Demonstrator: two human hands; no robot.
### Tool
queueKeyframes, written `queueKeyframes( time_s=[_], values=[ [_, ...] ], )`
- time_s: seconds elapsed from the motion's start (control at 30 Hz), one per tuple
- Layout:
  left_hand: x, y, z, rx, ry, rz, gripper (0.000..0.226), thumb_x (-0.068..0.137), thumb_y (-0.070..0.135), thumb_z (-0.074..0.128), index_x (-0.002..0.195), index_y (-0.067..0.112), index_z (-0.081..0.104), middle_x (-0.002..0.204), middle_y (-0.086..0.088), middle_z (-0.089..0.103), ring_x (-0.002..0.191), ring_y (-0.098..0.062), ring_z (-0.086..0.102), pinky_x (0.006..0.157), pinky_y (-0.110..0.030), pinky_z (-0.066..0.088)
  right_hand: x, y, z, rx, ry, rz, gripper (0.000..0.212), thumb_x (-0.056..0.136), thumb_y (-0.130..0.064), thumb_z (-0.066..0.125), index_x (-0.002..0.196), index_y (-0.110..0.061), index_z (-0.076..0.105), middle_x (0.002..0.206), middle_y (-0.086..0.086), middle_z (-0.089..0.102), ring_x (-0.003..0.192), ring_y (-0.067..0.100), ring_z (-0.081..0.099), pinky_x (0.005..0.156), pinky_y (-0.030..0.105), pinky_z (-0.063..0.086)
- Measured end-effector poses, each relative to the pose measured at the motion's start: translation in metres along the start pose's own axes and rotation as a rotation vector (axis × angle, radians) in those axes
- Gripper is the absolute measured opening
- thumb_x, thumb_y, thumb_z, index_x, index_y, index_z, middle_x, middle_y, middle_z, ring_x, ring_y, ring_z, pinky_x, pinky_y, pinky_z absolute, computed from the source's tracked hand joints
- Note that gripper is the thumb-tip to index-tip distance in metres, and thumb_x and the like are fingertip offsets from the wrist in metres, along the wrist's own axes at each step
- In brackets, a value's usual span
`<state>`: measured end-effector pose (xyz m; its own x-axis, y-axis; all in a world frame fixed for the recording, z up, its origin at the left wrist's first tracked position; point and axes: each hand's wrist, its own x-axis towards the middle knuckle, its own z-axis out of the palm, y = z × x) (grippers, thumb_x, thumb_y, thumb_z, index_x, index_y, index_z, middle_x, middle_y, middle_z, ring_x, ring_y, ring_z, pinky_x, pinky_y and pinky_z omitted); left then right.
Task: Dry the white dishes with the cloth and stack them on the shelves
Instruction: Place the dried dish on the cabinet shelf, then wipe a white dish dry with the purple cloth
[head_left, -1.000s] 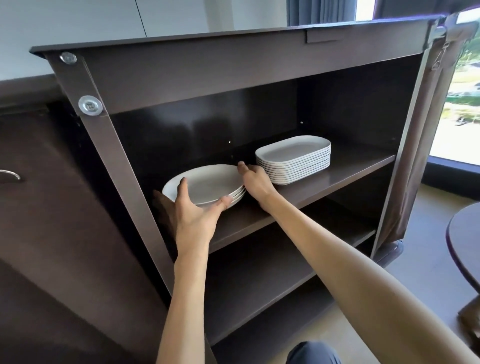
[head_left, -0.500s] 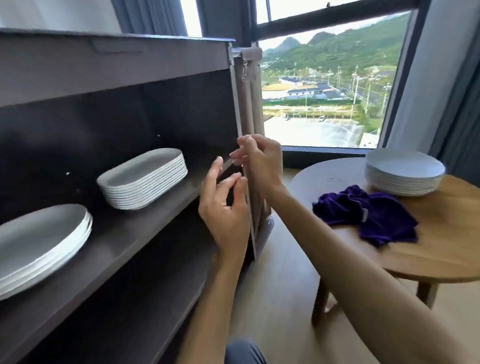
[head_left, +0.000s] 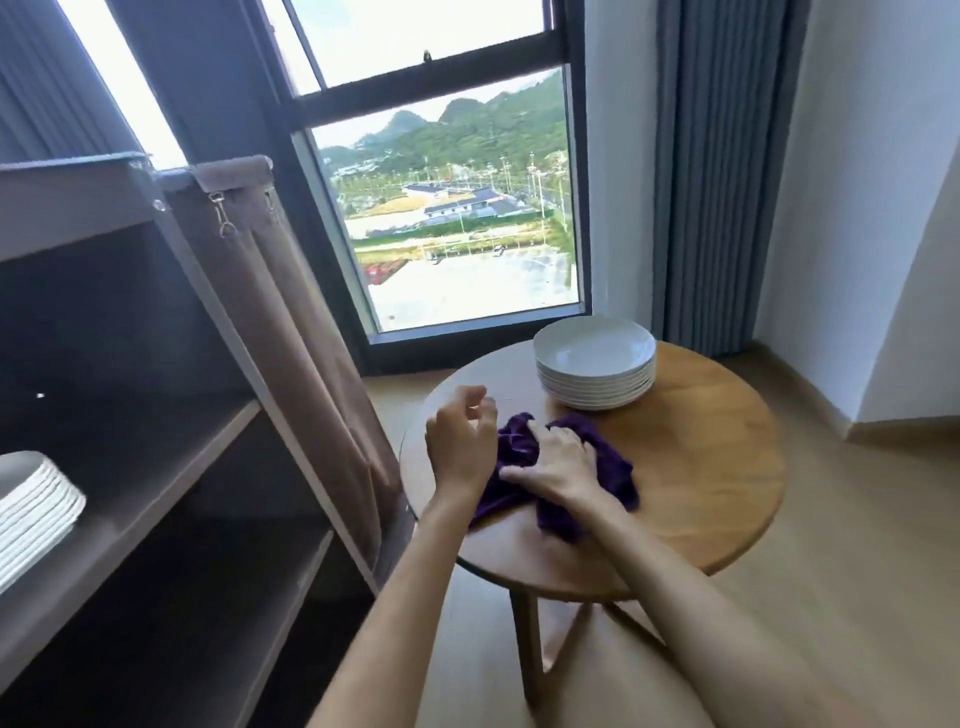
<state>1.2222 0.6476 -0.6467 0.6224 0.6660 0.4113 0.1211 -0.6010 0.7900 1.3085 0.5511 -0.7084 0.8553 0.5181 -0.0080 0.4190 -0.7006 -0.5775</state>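
Head view: right hand (head_left: 556, 462) on unlabelled purple cloth (head_left: 613, 470)

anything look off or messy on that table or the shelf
Nothing stands out. The purple cloth lies crumpled on the round table under the right hand, normal for drying. The white bowl stack sits straight, as does the dish stack on the shelf.
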Motion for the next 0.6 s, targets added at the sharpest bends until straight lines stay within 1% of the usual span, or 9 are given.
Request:
queueKeyframes(
  time_s=[0.03, 0.1, 0.17, 0.27, 0.33, 0.4, 0.43, 0.5, 0.6],
  values=[
    [0.010, 0.002, 0.014, 0.002, -0.038, -0.020, 0.023, 0.100, 0.019, 0.060, 0.118, 0.013, 0.071, 0.108, -0.004, 0.076, 0.096, -0.017, 0.069, 0.087, -0.031, 0.055, 0.004, 0.017, 0.006, -0.083, 0.009, -0.011, 0.080, 0.082, -0.056, 0.065, 0.151, -0.027, 0.039, 0.156, 0.006, 0.040, 0.149, 0.024, 0.026, 0.122, 0.047, 0.017],
    [0.032, 0.005, 0.041, 0.002, -0.119, -0.093, 0.028, 0.098, 0.019, 0.062, 0.125, 0.011, 0.067, 0.113, -0.008, 0.074, 0.096, -0.020, 0.067, 0.088, -0.033, 0.054, 0.010, 0.044, 0.015, -0.125, 0.138, -0.017, 0.069, 0.086, -0.049, 0.061, 0.148, -0.027, 0.043, 0.159, 0.001, 0.037, 0.151, 0.019, 0.022, 0.122, 0.045, 0.011],
    [0.056, 0.005, 0.067, -0.006, -0.196, -0.206, 0.034, 0.098, 0.024, 0.062, 0.130, 0.012, 0.063, 0.118, -0.011, 0.072, 0.099, -0.022, 0.066, 0.090, -0.034, 0.052, 0.017, 0.061, 0.013, -0.094, 0.302, 0.008, 0.054, 0.085, -0.044, 0.061, 0.136, -0.024, 0.056, 0.149, 0.000, 0.050, 0.146, 0.019, 0.032, 0.120, 0.046, 0.015],
    [0.090, 0.005, 0.110, -0.030, -0.267, -0.377, 0.040, 0.097, 0.034, 0.063, 0.130, 0.011, 0.061, 0.116, -0.014, 0.070, 0.106, -0.030, 0.068, 0.099, -0.046, 0.054, 0.034, 0.087, -0.002, -0.048, 0.444, 0.052, 0.039, 0.077, -0.041, 0.066, 0.110, -0.020, 0.065, 0.122, 0.000, 0.065, 0.126, 0.022, 0.051, 0.112, 0.045, 0.028],
    [0.107, 0.003, 0.134, -0.070, -0.275, -0.453, 0.039, 0.096, 0.041, 0.064, 0.119, 0.008, 0.065, 0.101, -0.011, 0.072, 0.092, -0.026, 0.070, 0.094, -0.044, 0.057, 0.041, 0.098, -0.012, 0.016, 0.485, 0.086, 0.031, 0.071, -0.038, 0.068, 0.095, -0.020, 0.063, 0.105, -0.002, 0.066, 0.113, 0.022, 0.056, 0.107, 0.041, 0.032],
    [0.120, 0.000, 0.155, -0.072, -0.269, -0.493, 0.042, 0.092, 0.048, 0.067, 0.102, 0.008, 0.067, 0.086, -0.011, 0.071, 0.075, -0.023, 0.066, 0.081, -0.038, 0.057, 0.048, 0.105, -0.018, 0.063, 0.503, 0.109, 0.027, 0.068, -0.037, 0.066, 0.089, -0.021, 0.061, 0.098, -0.004, 0.065, 0.108, 0.021, 0.056, 0.104, 0.039, 0.034],
    [0.125, -0.002, 0.164, -0.045, -0.264, -0.506, 0.043, 0.089, 0.051, 0.069, 0.097, 0.009, 0.066, 0.084, -0.011, 0.071, 0.074, -0.024, 0.065, 0.075, -0.037, 0.054, 0.051, 0.106, -0.018, 0.073, 0.506, 0.115, 0.026, 0.067, -0.037, 0.065, 0.087, -0.021, 0.060, 0.097, -0.005, 0.064, 0.107, 0.021, 0.055, 0.104, 0.039, 0.034],
    [0.131, -0.007, 0.174, 0.021, -0.227, -0.533, 0.040, 0.083, 0.049, 0.073, 0.099, 0.013, 0.064, 0.088, -0.011, 0.071, 0.082, -0.026, 0.066, 0.070, -0.033, 0.047, 0.054, 0.105, -0.016, 0.082, 0.520, 0.106, 0.025, 0.065, -0.035, 0.063, 0.085, -0.021, 0.061, 0.096, -0.005, 0.064, 0.106, 0.021, 0.055, 0.102, 0.039, 0.036],
    [0.139, -0.012, 0.186, 0.062, -0.173, -0.543, 0.027, 0.079, 0.031, 0.070, 0.097, 0.012, 0.063, 0.097, -0.013, 0.070, 0.092, -0.030, 0.065, 0.069, -0.032, 0.043, 0.058, 0.108, -0.015, 0.100, 0.540, 0.105, 0.026, 0.063, -0.034, 0.063, 0.085, -0.020, 0.062, 0.096, -0.005, 0.064, 0.106, 0.021, 0.055, 0.102, 0.039, 0.037]
  ],
)
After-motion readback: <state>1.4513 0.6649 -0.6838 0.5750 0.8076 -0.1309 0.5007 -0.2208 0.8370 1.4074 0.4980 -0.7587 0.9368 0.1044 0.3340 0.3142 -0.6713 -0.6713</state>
